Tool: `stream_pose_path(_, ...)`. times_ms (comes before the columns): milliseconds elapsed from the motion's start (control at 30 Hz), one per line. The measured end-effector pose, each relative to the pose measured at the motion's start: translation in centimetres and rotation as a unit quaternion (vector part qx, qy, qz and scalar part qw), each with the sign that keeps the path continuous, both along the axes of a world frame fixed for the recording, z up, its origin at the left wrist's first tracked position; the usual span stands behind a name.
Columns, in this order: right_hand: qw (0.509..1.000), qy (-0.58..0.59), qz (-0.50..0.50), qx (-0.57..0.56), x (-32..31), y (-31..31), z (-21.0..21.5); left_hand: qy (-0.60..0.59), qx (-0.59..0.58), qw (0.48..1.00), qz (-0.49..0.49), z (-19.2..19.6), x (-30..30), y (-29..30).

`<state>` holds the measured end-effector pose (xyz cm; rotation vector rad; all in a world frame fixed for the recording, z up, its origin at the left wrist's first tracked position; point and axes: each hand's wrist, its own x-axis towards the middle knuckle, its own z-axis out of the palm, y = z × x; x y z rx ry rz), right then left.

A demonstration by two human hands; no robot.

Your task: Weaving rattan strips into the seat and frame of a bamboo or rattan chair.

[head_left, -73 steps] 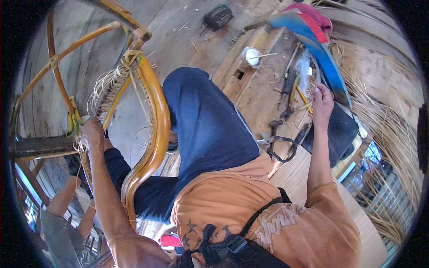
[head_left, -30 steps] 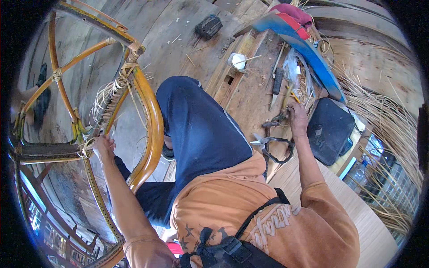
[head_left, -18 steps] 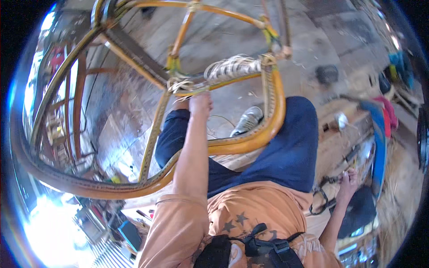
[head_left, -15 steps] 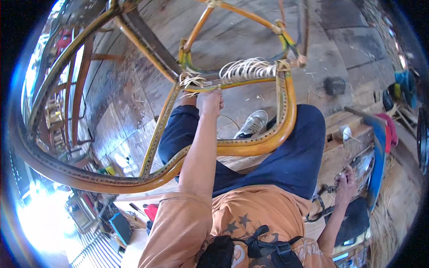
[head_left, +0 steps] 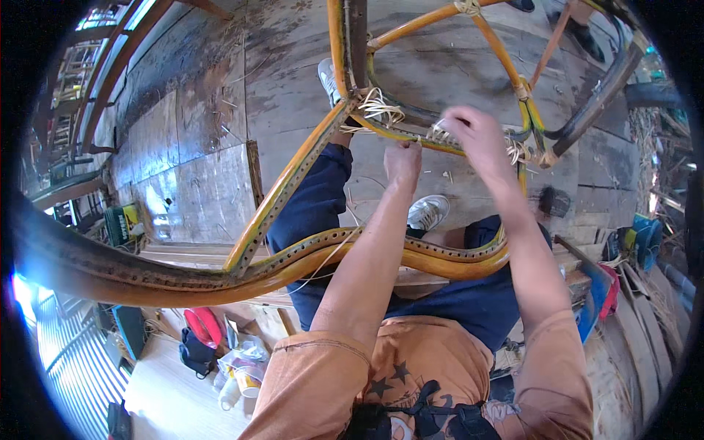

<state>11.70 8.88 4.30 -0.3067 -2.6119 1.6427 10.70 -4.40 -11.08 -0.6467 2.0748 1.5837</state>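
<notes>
A rattan chair frame [head_left: 447,265] lies across my lap, its poles yellow to dark brown with rows of holes. Along the rail between my hands run pale cane strip windings [head_left: 440,132], partly behind my right hand. Loose cane loops [head_left: 380,106] stick up at the rail's left corner. My left hand [head_left: 403,163] is closed in a fist against the rail's near side; what it pinches is hidden. Over the windings, my right hand [head_left: 475,136] has bent fingers, slightly smeared by motion. A thin cane strand [head_left: 315,279] crosses the frame's near curved pole beside my left forearm.
Wooden boards [head_left: 198,139] with cane scraps form the floor. My shoe [head_left: 428,213] shows beneath the frame. A red and black bag [head_left: 199,341] and plastic bags [head_left: 246,367] lie at lower left. A blue board [head_left: 592,301] stands at right. Another person's foot [head_left: 587,40] is at far right.
My right hand has come up from low at the right to the windings. The frame has shifted rightward in view and the view has turned. My left hand stays closed at the rail.
</notes>
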Motion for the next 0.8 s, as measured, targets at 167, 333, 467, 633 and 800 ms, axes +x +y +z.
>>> stream_pose_path(167,0.951,-0.145,0.127,0.242,-5.1,-2.1,-5.5,0.012,-0.074,0.996,-0.045,1.4,0.1,0.1)
stream_pose_path(333,0.901,-0.108,0.135,0.399,-4.3,-1.9,-8.2,0.012,-0.072,0.997,-0.04,4.6,0.1,0.0)
stream_pose_path(467,0.914,-0.074,0.099,0.385,-3.6,-1.9,-9.0,0.003,-0.087,0.995,-0.054,4.9,-0.1,-0.2)
stream_pose_path(633,0.911,-0.053,0.085,0.399,-3.3,-1.9,-9.4,-0.005,-0.078,0.996,-0.052,5.0,-0.1,-0.1)
stream_pose_path(800,0.91,-0.058,0.084,0.402,-3.1,-2.2,-9.3,0.01,-0.08,0.996,-0.038,5.0,-0.1,0.0)
